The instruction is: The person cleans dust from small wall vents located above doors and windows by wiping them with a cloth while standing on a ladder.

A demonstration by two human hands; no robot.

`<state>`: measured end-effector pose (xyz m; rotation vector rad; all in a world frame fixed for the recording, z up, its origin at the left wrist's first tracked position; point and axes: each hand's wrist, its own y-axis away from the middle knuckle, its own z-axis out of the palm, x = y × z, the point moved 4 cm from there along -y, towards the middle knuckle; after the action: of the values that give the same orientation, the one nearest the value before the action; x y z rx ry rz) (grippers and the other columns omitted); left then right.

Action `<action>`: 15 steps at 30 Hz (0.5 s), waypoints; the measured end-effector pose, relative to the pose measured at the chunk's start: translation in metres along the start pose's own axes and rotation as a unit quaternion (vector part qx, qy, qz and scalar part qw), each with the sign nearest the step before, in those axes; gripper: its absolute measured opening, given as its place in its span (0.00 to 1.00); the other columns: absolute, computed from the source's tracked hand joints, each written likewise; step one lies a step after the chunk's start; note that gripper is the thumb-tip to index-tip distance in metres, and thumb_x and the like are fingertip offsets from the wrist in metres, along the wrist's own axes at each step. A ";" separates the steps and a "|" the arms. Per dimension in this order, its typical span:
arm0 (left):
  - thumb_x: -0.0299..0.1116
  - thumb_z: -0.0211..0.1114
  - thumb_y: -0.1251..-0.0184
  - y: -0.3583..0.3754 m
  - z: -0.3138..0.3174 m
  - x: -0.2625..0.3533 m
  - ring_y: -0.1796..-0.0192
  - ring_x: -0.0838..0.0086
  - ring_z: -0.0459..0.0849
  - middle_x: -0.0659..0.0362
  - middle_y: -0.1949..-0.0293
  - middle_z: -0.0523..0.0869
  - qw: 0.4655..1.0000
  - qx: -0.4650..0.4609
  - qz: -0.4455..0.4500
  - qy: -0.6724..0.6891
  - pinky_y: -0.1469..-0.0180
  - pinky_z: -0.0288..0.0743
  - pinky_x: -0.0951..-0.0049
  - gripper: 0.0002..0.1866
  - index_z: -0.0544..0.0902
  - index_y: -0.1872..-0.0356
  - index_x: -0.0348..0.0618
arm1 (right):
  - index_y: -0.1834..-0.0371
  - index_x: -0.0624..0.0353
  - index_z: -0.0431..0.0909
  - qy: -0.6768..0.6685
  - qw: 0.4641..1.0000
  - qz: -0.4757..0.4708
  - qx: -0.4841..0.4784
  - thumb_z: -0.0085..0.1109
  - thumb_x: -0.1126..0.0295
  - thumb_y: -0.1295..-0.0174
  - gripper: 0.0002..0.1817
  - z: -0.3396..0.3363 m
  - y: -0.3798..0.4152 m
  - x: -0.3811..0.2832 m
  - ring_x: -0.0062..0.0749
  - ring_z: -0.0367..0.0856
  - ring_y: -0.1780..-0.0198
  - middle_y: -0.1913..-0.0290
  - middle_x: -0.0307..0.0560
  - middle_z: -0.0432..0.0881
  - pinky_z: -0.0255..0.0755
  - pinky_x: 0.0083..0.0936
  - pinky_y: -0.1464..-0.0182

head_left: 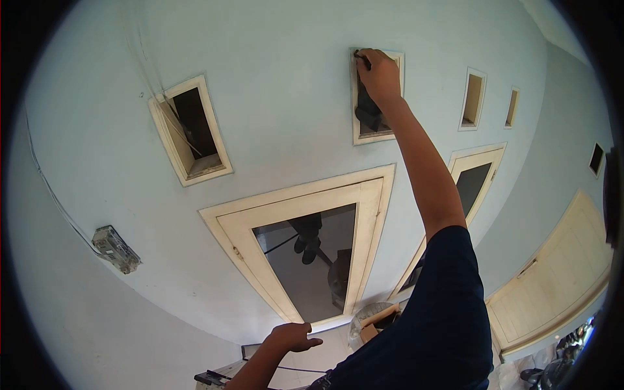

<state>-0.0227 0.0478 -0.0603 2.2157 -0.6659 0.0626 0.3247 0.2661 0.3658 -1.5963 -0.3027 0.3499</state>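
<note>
My right hand (pixel 382 77) is raised to the top left corner of a small framed opening (pixel 375 139) in the wall. Its fingers are closed around a small dark object (pixel 364 60), whose shape I cannot make out. Behind the hand and forearm the opening looks dark, and they hide part of its frame. My left hand (pixel 294 337) is low, near the bottom of a larger window (pixel 286 227). Its thumb stands apart from the fingers, and nothing shows in it.
Another framed opening (pixel 224 146) with thin wires is on the left, above a dirty wall box (pixel 117 249). An open carton (pixel 374 328) and a dark-topped object (pixel 214 378) stand below. A wooden door (pixel 556 273) and smaller openings are on the right.
</note>
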 end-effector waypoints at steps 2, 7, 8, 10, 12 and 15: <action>0.71 0.56 0.31 -0.002 0.002 0.001 0.36 0.53 0.82 0.45 0.39 0.84 1.000 -0.017 0.016 0.003 0.36 0.74 0.56 0.42 0.75 0.33 0.43 | 0.54 0.62 0.85 0.010 1.000 -0.005 -0.023 0.63 0.72 0.35 0.09 0.006 -0.001 -0.001 0.51 0.87 0.57 0.56 0.54 0.87 0.80 0.38 0.53; 0.72 0.56 0.31 -0.003 0.002 0.002 0.36 0.53 0.82 0.46 0.39 0.84 1.000 -0.016 0.009 0.001 0.36 0.74 0.56 0.42 0.75 0.33 0.44 | 0.53 0.62 0.85 0.024 0.998 -0.020 -0.049 0.62 0.73 0.35 0.09 0.015 0.015 0.003 0.52 0.86 0.56 0.54 0.55 0.86 0.80 0.40 0.53; 0.72 0.56 0.32 -0.003 0.004 0.001 0.36 0.53 0.82 0.46 0.39 0.84 1.000 -0.016 0.008 -0.004 0.36 0.75 0.56 0.42 0.75 0.33 0.45 | 0.53 0.62 0.84 0.020 0.998 -0.027 -0.049 0.62 0.74 0.34 0.09 0.014 0.026 0.002 0.52 0.86 0.56 0.54 0.54 0.86 0.80 0.40 0.54; 0.72 0.57 0.32 0.001 0.005 0.005 0.37 0.54 0.83 0.48 0.40 0.85 1.000 -0.014 0.012 -0.009 0.38 0.76 0.55 0.42 0.76 0.34 0.44 | 0.52 0.61 0.84 0.019 0.998 -0.035 -0.050 0.61 0.75 0.34 0.09 0.012 0.045 0.002 0.53 0.86 0.55 0.53 0.54 0.85 0.81 0.40 0.54; 0.73 0.57 0.34 0.001 0.004 0.006 0.38 0.56 0.84 0.50 0.40 0.86 1.000 -0.005 0.013 -0.019 0.39 0.78 0.55 0.43 0.77 0.34 0.44 | 0.53 0.61 0.83 0.007 0.998 -0.053 -0.031 0.61 0.76 0.34 0.09 0.010 0.050 0.001 0.54 0.85 0.56 0.54 0.54 0.85 0.81 0.40 0.56; 0.74 0.57 0.34 0.001 0.005 0.008 0.37 0.56 0.84 0.50 0.40 0.86 0.999 -0.015 0.024 -0.017 0.38 0.77 0.55 0.44 0.76 0.33 0.44 | 0.55 0.62 0.83 -0.002 0.998 -0.050 -0.026 0.61 0.76 0.34 0.07 0.014 0.037 0.003 0.54 0.85 0.58 0.55 0.54 0.85 0.81 0.40 0.57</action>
<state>-0.0172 0.0401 -0.0607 2.1767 -0.7344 0.0404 0.3212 0.2787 0.3284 -1.6257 -0.3961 0.2687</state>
